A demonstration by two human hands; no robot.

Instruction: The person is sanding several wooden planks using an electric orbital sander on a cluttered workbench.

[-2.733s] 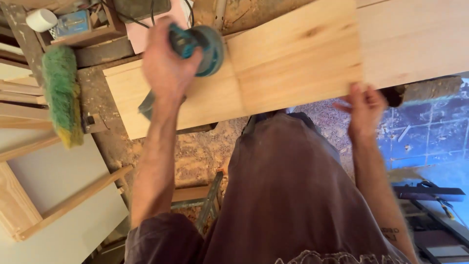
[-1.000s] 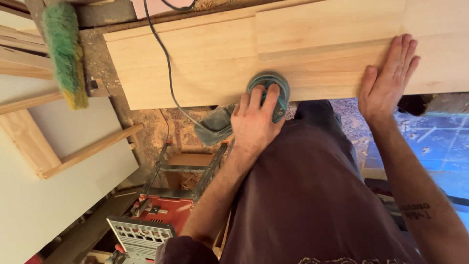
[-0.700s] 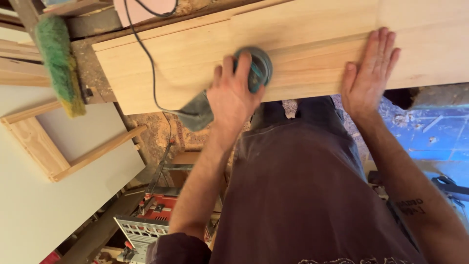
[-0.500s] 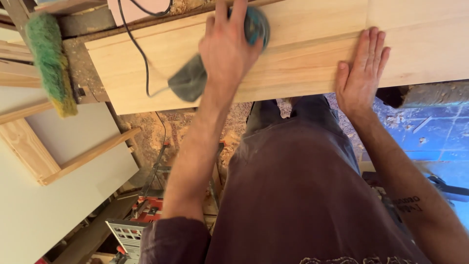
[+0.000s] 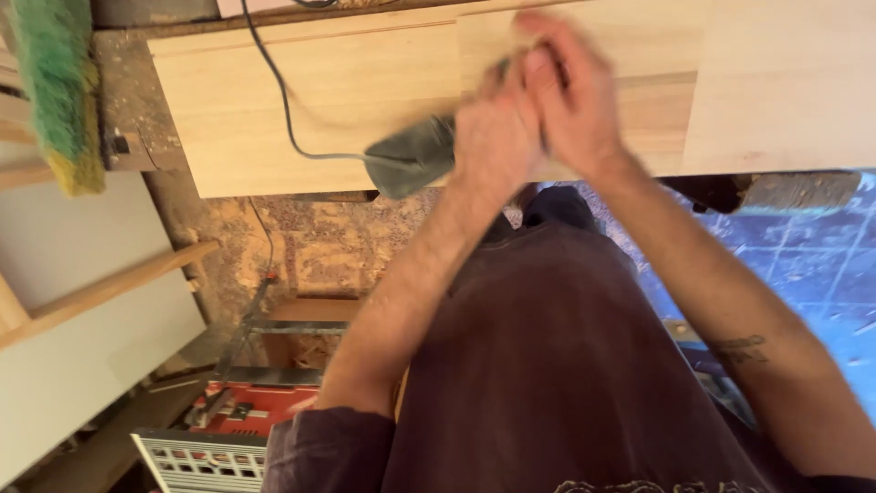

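Big change here: both hands are on the sander now. The left hand [image 5: 493,146] is wrapped over the top of the palm sander [image 5: 415,157], and the right hand [image 5: 570,100] has come off the board and is clamped in against the left from about 2 o'clock, so the two are pressed together over the tool. It's pretty motion-blurred, so I can't tell exactly how the fingers sit. Only the sander's grey dust bag end shows, poking out at 9 o'clock of the hands, with the black cord [image 5: 278,100] running up toward 11 o'clock.

Half a second back the right hand was flat and spread on the pine panel [image 5: 319,91], holding it down while the left ran the sander alone. So nothing is steadying the board by hand now, and I'd guess the two-handed grip puts more weight on the sander.

The sander has also slid toward the near edge of the panel. Green brush [image 5: 55,100] sits way off at 9 o'clock, red tool [image 5: 246,415] down on the floor.
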